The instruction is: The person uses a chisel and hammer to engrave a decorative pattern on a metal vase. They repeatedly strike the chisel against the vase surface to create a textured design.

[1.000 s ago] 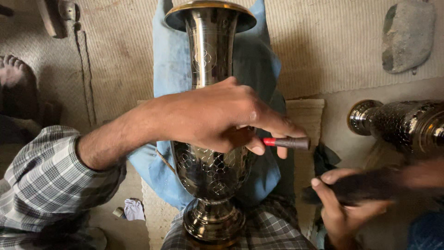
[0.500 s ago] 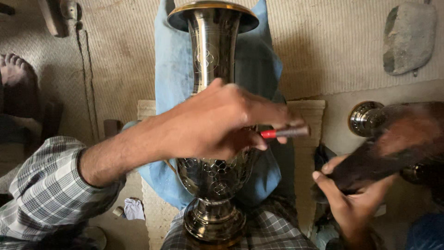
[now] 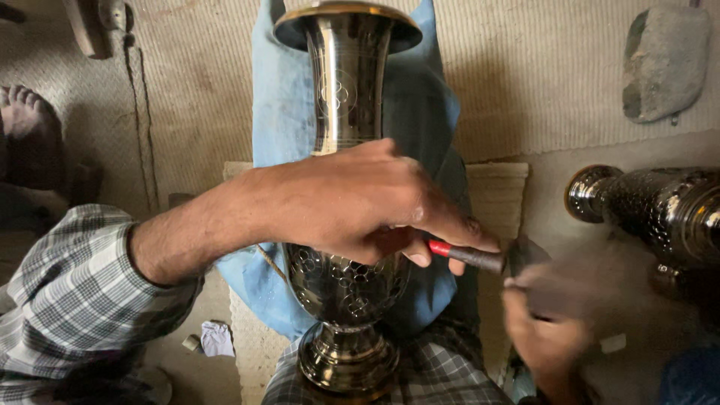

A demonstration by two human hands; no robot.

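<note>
Now: L hand [image 3: 352, 199] w/ chisel [image 3: 469, 256] on vase [image 3: 346, 225]

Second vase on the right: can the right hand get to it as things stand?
Probably yes. The right hand, blurred, sits just left of the second vase with bare mat between them. Whether it holds anything is unclear; the left hand is busy with the chisel.

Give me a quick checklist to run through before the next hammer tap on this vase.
1. Chisel gripped by left hand: ok.
2. Chisel tip seated on the vase: cannot tell, the hand hides it.
3. Vase resting on the blue cloth: ok.
4. Right hand has a firm hold on its striking tool: cannot tell, blurred.
5. Left fingers out of the strike path: not ok, they sit close to the chisel's end.
</note>
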